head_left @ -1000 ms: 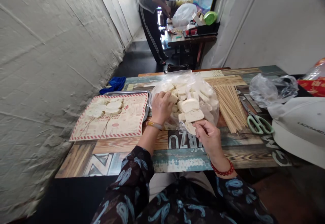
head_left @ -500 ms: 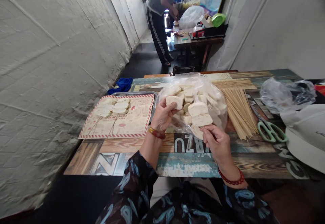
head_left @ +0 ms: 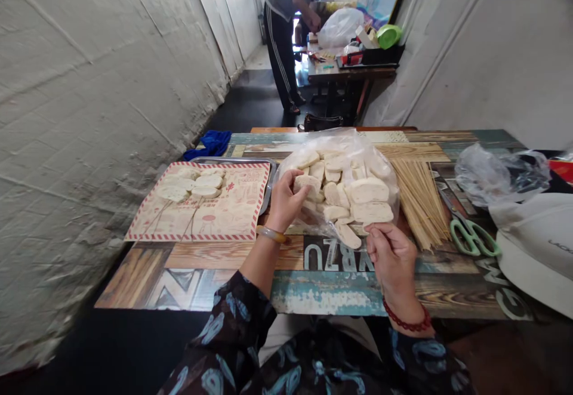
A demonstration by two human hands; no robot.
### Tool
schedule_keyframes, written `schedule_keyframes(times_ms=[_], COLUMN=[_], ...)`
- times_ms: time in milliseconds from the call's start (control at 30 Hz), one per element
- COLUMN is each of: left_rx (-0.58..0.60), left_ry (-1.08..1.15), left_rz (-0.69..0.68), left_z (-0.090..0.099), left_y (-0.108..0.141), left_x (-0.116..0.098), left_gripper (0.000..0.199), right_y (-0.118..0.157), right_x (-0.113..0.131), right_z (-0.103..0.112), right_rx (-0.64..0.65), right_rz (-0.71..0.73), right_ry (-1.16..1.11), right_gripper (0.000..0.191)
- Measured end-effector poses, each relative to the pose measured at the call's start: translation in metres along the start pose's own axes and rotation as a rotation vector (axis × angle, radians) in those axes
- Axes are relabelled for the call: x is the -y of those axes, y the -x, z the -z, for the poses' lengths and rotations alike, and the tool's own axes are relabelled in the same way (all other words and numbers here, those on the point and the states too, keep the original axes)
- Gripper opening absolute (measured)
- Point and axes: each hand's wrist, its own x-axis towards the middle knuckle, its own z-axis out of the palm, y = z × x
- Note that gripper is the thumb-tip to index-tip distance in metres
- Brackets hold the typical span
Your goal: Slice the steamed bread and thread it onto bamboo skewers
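At the left side of the clear plastic bag (head_left: 339, 138), in the head view, the left hand (head_left: 287, 203) has thumb and fingers clamped on a pale slice (head_left: 307, 184), above the heaped slices (head_left: 317, 170) within. Near the bag's right front, apart from the left, the right hand (head_left: 394, 255) pinches its fingertips at the lower edge of two joined slices (head_left: 370, 211). Left of the bag, skewered slices (head_left: 206, 192) lie on printed paper (head_left: 228, 219). Right of it are loose sticks (head_left: 418, 201), then green-handled scissors (head_left: 461, 213).

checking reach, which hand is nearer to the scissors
Right. The right hand is left of the scissors, a gap between; the left hand is farther left, holding a slice over the bag.
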Motion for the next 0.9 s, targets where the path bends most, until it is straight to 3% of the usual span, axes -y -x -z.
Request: schedule_keyframes(times_ms=[133,300,567,733,900], left_rx=[-0.004,-0.012,-0.005,-0.056,0.106], left_ry=[-0.069,-0.09,-0.433,-0.627,-0.633], left_rz=[-0.044,-0.077,-0.283,-0.427,-0.525], left_z=[-0.003,-0.009,-0.013,-0.018,-0.03], left_y=[-0.003,-0.006,-0.002,0.006,0.015], left_x=[0.007,0.011,0.006,-0.009,-0.014], left_gripper=[0.029,0.038,0.047,0.036,0.017], right_y=[-0.002,-0.003,-0.008,-0.011,-0.012], right_x=[0.003,0.005,0.012,0.01,0.006], right_z=[-0.001,0.001,0.01,0.013,0.013], right_rx=[-0.042,-0.025,-0.079,-0.09,-0.089], right_rz=[0.006,-0.013,-0.006,0.007,0.009], right_ry=[-0.003,0.024,0.064,0.09,0.012], right_gripper=[0.018,0.018,0.016,0.017,0.015])
